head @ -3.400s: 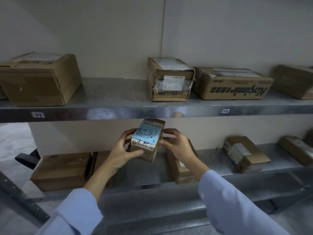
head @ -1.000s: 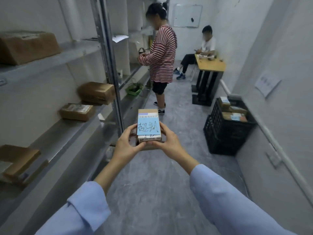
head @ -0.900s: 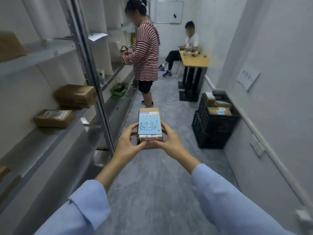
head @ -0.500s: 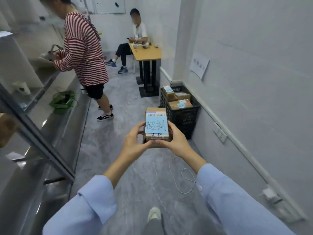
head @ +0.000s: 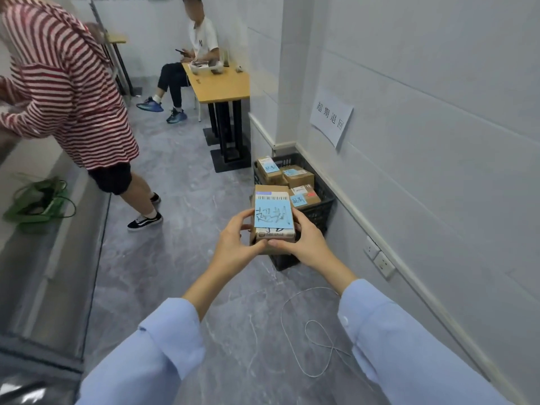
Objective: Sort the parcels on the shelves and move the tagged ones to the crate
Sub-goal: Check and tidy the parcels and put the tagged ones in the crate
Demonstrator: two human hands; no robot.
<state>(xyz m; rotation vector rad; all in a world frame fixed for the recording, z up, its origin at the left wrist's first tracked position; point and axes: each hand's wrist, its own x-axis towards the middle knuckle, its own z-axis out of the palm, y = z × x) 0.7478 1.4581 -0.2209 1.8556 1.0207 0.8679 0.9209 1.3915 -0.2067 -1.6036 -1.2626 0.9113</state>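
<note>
Crate [head: 320,213] nearer; parcel [head: 273,213] hides near rim.

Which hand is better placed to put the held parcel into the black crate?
Probably the right hand: the crate stands by the right wall, just beyond it. The left hand grips the parcel on the far side.

left of the grip, a person in a red-striped top [head: 67,92]; beyond it, a seated person [head: 200,45] at a wooden table [head: 219,83]; paper sign [head: 331,118] up right, white cord [head: 281,317] below.
</note>
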